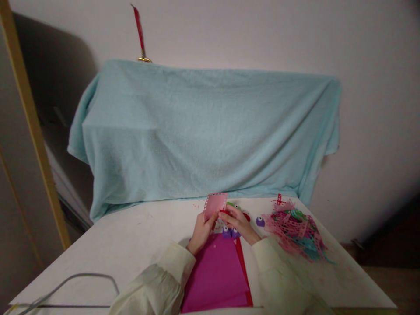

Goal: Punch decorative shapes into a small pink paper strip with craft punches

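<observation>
My left hand (202,228) is closed on a sheet of pink paper (215,205), gripping it near the bottom. Rows of small cut-out holes run along the paper's left and top edges. At the paper's lower right, my right hand (236,221) is closed around a small red object (224,211); the fingers hide most of it. Just below the hands stand two small purple figures with googly eyes, one purple figure (226,232) beside the other. A green figure (230,204) with an eye shows partly behind my right hand.
Magenta sheets (215,273) lie in front of me, with a red sheet (243,275) under their right edge. Another purple figure (260,222) sits beside a heap of perforated paper strips (295,229). A light blue towel (210,131) hangs behind the white table (141,236). A grey cable (82,275) curves at front left.
</observation>
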The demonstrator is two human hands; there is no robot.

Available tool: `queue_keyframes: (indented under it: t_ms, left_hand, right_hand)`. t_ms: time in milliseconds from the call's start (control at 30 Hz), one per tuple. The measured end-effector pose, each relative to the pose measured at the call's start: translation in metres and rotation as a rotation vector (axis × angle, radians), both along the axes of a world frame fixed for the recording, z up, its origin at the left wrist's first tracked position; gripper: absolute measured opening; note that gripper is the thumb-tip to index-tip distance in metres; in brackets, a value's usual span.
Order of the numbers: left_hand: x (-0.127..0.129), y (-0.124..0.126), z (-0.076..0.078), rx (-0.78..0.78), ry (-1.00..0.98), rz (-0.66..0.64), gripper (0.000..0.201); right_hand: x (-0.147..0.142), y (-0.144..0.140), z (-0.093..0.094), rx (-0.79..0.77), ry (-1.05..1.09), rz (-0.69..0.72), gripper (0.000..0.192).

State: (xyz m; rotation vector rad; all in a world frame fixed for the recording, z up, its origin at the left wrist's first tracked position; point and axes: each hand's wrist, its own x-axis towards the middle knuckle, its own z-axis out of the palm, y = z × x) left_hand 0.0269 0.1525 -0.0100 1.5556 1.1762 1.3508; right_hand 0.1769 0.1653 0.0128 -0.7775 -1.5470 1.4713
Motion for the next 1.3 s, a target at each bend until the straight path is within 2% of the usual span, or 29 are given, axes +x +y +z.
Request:
queue_keyframes:
  t_ms: [300,733,1000,1300]
  left_hand:
    - [0.0,0.0003,-0.0025,-0.018,-0.056,-0.017,0.041]
    - [0.0019,0.0016,-0.0038,-0.002,-0.029,-0.038,0.042]
    - [0.0015,0.0038,-0.0086,-0.026,-0.015,-0.055,0.043]
    - [0.0007,0.0002,0.0008,0.01,-0.016,0.002,0.045]
  right_hand:
    - [-0.002,0.0014,-0.006,0.076,0.012,-0.004,0.029]
    - [-0.0045,-0.0027,-0.0088,0.121,0.025,-0.108,0.023]
    - [-0.0043,-0.0024,-0.008,0.132,0.026,-0.11,0.023]
    - [-0.0057,-0.001,-0.0056,0.086,0.017,-0.107,0.029]
